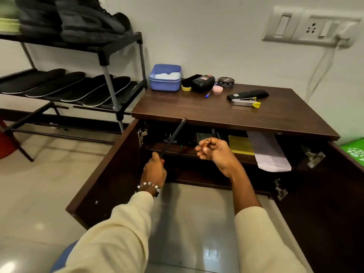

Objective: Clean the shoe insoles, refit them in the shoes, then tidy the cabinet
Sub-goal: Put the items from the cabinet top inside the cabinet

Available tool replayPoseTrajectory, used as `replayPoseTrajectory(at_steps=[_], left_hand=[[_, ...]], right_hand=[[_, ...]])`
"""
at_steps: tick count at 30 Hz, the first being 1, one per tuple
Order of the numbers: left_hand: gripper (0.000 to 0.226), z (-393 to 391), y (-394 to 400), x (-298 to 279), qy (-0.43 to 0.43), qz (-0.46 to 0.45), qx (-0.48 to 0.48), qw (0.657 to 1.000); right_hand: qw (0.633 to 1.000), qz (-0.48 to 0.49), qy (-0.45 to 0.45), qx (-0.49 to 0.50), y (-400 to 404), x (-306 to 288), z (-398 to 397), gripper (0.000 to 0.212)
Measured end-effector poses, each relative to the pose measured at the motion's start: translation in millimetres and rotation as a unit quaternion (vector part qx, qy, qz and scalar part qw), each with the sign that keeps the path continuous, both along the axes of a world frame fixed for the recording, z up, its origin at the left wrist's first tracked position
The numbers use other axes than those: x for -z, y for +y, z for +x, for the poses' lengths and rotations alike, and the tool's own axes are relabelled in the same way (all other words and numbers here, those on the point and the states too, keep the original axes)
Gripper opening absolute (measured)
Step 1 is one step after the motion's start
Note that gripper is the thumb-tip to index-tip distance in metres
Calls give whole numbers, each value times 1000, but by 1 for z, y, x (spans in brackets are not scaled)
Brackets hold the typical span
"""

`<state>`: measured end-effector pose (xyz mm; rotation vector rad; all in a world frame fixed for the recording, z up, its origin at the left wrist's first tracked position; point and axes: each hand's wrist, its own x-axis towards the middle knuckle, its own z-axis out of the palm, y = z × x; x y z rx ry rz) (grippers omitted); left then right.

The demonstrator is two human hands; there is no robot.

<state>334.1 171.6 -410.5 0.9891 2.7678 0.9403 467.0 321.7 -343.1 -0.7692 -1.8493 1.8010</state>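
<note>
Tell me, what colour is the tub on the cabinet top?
Blue; the tub shows clearly in the head view.

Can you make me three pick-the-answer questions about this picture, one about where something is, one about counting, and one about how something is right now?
1. Where is the blue tub?
A. On top of the cabinet, at the back left corner
B. On the floor
C. On the shoe rack

2. How many insoles lie on the shoe rack's middle shelf?
A. One
B. Four
C. Seven

3. How are the cabinet doors?
A. Both closed
B. Both open
C. Taken off

Answers:
1. A, it sits on the wooden cabinet top near the wall, beside a shoe brush.
2. B, four dark insoles lie side by side.
3. B, both doors swing outward, while the left hand grips a black rod and the right hand pinches something small.
</note>
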Motion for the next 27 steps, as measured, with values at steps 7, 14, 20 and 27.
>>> replayPoseTrajectory(at_steps=[7,14,20,27], left_hand=[[25,-9,-19,16,4,-126,-23,992],[32,-19,6,-2,-94,-90,-59,990],[35,-42,30,-20,-109,-77,-95,986],[35,-60,37,-4,-72,-134,-90,984]], right_hand=[[993,8,-113,21,-13,35,-45,27],[987,30,-139,69,-11,39,-83,10],[969,89,-203,107,2,40,-122,26],[953,168,-247,58,-14,28,-174,33]])
